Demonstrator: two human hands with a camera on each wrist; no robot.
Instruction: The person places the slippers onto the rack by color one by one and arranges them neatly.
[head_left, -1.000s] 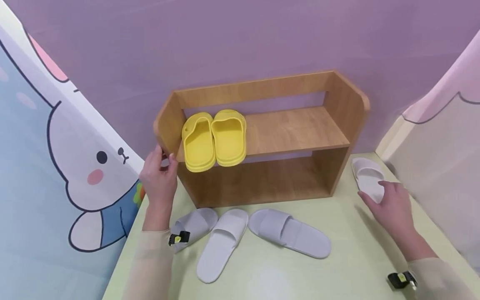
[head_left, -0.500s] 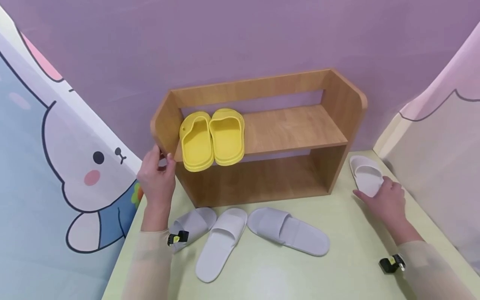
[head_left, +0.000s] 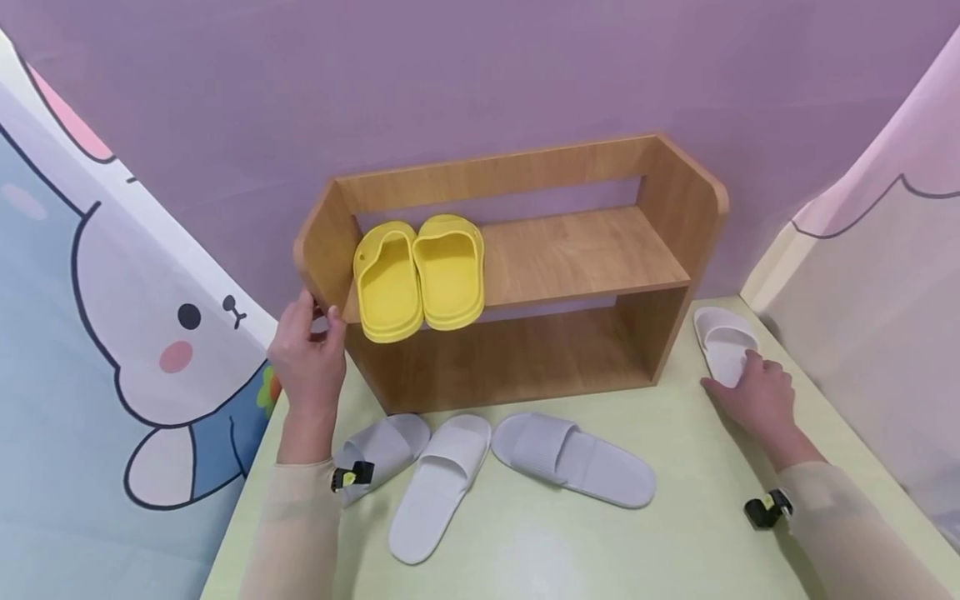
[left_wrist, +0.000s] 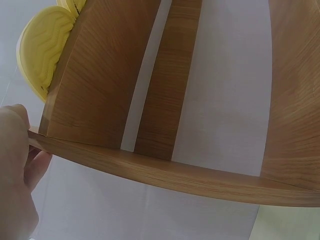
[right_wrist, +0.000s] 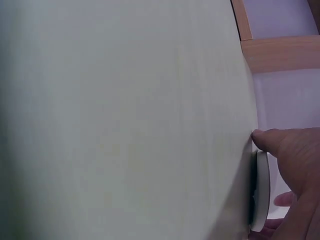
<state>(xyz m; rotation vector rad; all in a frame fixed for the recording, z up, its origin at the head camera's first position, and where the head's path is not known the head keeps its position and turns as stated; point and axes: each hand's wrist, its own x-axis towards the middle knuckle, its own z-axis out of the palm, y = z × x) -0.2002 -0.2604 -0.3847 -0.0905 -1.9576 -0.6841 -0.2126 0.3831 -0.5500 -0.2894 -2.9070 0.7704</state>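
My left hand [head_left: 309, 362] grips the left side panel of a small wooden shoe rack [head_left: 585, 254], thumb on one face and fingers on the other. In the left wrist view that panel [left_wrist: 165, 175] runs away from the hand. Two yellow clogs [head_left: 390, 292] stand side by side on the upper shelf, at its left end. On the right, my right hand [head_left: 757, 404] holds the heel end of a white slipper [head_left: 727, 340], toe pointing to the back wall. The right wrist view catches its sole edge [right_wrist: 264, 192] between thumb and fingers; the hand hides the heel.
A grey slipper [head_left: 393, 446], partly behind the left wrist, a white slipper [head_left: 438, 492] and another grey slipper [head_left: 600, 467] lie before the rack on the pale green tabletop [head_left: 555, 550]. Purple cloth [head_left: 480, 92] hangs behind; printed cloth [head_left: 150, 333] stands at the left.
My right hand has moved forward and left onto the heel of the white slipper, its fingers closing round it. The left hand stays on the rack's panel; the view has shifted slightly.
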